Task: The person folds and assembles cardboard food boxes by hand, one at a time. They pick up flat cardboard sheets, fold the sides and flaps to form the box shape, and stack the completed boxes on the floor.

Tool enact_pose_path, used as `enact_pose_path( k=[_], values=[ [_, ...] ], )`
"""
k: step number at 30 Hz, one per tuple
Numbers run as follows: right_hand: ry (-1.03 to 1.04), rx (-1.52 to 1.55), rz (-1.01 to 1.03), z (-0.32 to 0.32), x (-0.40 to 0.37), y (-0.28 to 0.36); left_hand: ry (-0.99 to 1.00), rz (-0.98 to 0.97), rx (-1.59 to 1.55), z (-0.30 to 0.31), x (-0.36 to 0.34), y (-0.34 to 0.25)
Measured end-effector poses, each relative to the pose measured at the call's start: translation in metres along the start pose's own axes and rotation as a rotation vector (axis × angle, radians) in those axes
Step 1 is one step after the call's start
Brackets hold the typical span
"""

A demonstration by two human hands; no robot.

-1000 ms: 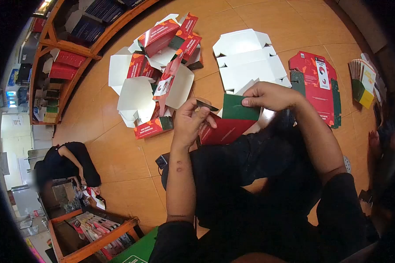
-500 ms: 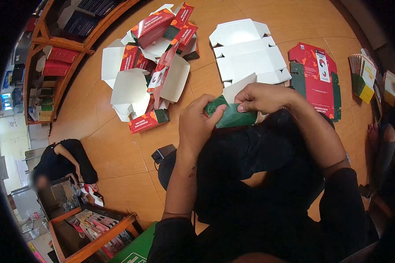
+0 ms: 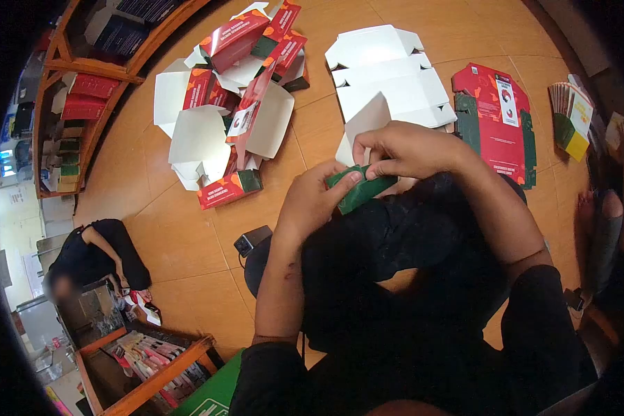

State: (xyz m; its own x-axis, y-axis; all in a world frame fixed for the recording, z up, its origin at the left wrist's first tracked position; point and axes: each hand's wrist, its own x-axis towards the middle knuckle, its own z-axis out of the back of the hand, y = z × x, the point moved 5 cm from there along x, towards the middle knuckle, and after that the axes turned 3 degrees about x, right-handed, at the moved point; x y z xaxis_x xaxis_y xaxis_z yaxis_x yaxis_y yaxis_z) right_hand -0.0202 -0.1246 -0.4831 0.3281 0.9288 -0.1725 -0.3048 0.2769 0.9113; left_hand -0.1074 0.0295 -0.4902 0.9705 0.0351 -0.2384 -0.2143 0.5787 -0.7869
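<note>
Over my lap I hold a partly folded cardboard box (image 3: 362, 195), its green side panel toward me and a white flap standing up behind it. My left hand (image 3: 314, 199) grips the left end, thumb pressed on the green panel. The fingers of my right hand (image 3: 410, 154) pinch the top edge near the middle, thumb on the green side. Much of the box is hidden behind my hands. Beyond it lie flat box blanks, white side up (image 3: 392, 76), and to their right a flat red and green blank (image 3: 494, 125).
Folded red and white boxes (image 3: 239, 104) are heaped on the tiled floor at the far left. A wooden shelf (image 3: 93, 68) with stock stands at left. Another person (image 3: 104, 256) bends beside a lower rack (image 3: 152, 367). Yellow and green cartons (image 3: 572, 121) lie far right.
The box has tilted, so its green panel now slants and shows narrower. My right hand has moved slightly up, and the white flap stands higher and further left.
</note>
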Motion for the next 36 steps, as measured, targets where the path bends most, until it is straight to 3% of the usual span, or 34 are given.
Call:
enact_pose_path(
  k=[1,2,3,5,6,7,8,9,11,12,16,18,19,21,23,25,26,29,31,33,36],
  values=[
    [-0.001,0.000,0.001,0.000,-0.002,0.002,0.146,0.142,-0.099,-0.003,-0.001,0.002],
    [-0.222,-0.013,0.083,0.010,-0.006,0.009,0.290,0.284,-0.198,-0.008,-0.004,0.004],
    [-0.442,-0.024,0.165,0.018,-0.011,0.013,0.289,0.285,-0.195,-0.007,-0.004,0.001],
    [-0.903,0.116,0.449,0.035,-0.027,0.013,-0.034,0.178,-0.170,0.006,-0.001,-0.007],
    [-1.089,0.140,0.464,0.043,-0.035,0.009,-0.034,0.180,-0.169,0.006,0.000,-0.001],
    [-1.275,0.163,0.478,0.052,-0.045,0.003,-0.171,0.086,-0.165,0.012,0.003,0.005],
    [-1.234,0.116,0.403,0.060,-0.048,-0.006,-0.308,-0.010,-0.158,0.019,0.004,0.006],
    [-1.238,0.117,0.408,0.060,-0.048,-0.007,-0.308,-0.014,-0.153,0.020,0.004,0.005],
    [-0.908,-0.105,0.286,0.050,-0.031,-0.008,-0.424,-0.019,-0.195,0.023,0.001,0.004],
    [-0.885,-0.152,0.326,0.043,-0.023,-0.006,-0.422,-0.020,-0.188,0.022,0.002,0.002],
    [-0.942,-0.262,0.307,0.029,-0.008,-0.003,-0.468,-0.158,-0.183,0.023,0.002,-0.003],
    [-0.842,-0.131,0.266,0.025,-0.001,-0.015,-0.462,-0.190,-0.152,0.022,0.003,-0.003],
    [-0.843,-0.134,0.266,0.025,0.003,-0.023,-0.472,-0.151,-0.142,0.022,0.004,-0.001],
    [-1.075,0.202,0.239,0.033,0.002,-0.042,-0.486,-0.114,-0.136,0.021,0.006,0.003],
    [-1.139,0.208,0.177,0.026,0.002,-0.044,-0.447,0.019,-0.322,0.018,0.011,0.014],
    [-1.115,0.294,0.149,0.015,0.004,-0.037,-0.413,-0.035,-0.213,0.019,0.006,0.001],
    [-1.065,0.029,0.169,0.013,0.003,-0.028,-0.375,-0.086,-0.104,0.018,0.004,-0.006],
    [-0.889,-0.134,0.260,0.009,0.008,-0.017,-0.360,-0.135,-0.069,0.012,0.002,-0.002],
    [-0.848,-0.062,0.241,0.011,0.008,-0.017,-0.367,-0.151,-0.062,0.013,0.003,0.000],
    [-0.635,-0.100,0.320,0.006,0.009,-0.011,-0.374,-0.172,-0.056,0.013,0.003,-0.003],
    [-0.652,-0.088,0.278,0.000,0.009,-0.009,-0.365,-0.240,-0.015,0.011,0.003,-0.011]
  ],
)
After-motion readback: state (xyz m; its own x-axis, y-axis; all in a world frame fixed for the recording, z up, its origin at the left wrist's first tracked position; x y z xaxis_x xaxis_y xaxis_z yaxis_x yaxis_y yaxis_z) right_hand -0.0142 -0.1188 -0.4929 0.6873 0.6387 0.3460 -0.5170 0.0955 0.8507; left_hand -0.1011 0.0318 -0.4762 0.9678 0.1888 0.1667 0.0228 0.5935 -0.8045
